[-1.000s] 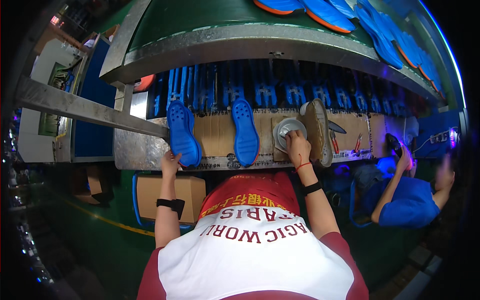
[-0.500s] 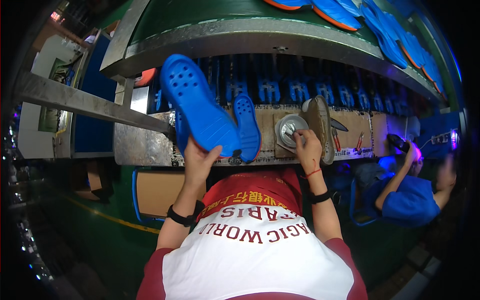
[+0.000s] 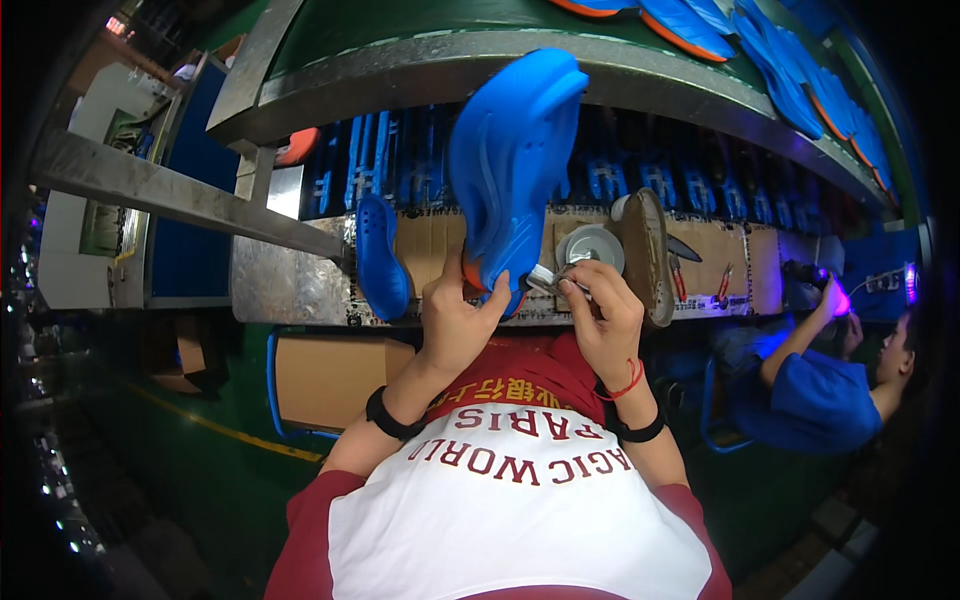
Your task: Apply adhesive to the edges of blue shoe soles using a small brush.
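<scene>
My left hand (image 3: 456, 318) grips the heel end of a blue shoe sole (image 3: 510, 150), its thumb pressed on the edge. The sole stands tilted up with its contoured side showing and a bit of orange at the heel. In the fingers of my right hand (image 3: 607, 312) is a small brush (image 3: 545, 279); its pale tip is close to the sole's heel, and I cannot tell if they touch. Behind that hand sits a round white bowl (image 3: 598, 243) on the bench. A second blue sole (image 3: 378, 262) lies to the left.
A tan shoe-shaped piece (image 3: 648, 250), a dark blade (image 3: 683, 249) and red-handled tools (image 3: 725, 280) lie right of the bowl. A metal-edged green shelf (image 3: 420, 70) carries more blue soles. A metal bar (image 3: 190, 205) crosses at left. A person in blue (image 3: 815, 395) works at right.
My left hand has moved right and turned the sole from its holed face to its contoured side. My right hand has come from the bowl to the heel with the brush.
</scene>
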{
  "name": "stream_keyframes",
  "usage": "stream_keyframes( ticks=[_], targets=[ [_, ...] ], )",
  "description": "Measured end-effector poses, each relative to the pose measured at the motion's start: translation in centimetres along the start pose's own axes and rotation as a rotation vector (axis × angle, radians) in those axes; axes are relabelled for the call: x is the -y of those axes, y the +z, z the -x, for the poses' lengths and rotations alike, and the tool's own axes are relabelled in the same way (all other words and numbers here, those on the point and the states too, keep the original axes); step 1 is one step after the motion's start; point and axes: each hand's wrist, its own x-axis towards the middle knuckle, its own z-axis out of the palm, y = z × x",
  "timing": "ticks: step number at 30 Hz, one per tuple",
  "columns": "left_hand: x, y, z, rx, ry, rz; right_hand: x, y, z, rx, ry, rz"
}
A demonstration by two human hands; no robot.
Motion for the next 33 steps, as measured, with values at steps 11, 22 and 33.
stream_keyframes(
  ticks=[11,22,33],
  targets=[
    [-0.68,-0.11,0.07,0.004,0.071,-0.018,0.00,0.26,-0.15,-0.072,-0.042,0.109],
    [-0.38,-0.05,0.22,0.012,0.047,-0.048,0.19,0.35,0.04,-0.059,-0.064,0.089],
    [-0.68,0.42,-0.58,0.025,-0.011,-0.006,-0.14,0.43,-0.01,0.005,0.070,-0.076]
  ],
)
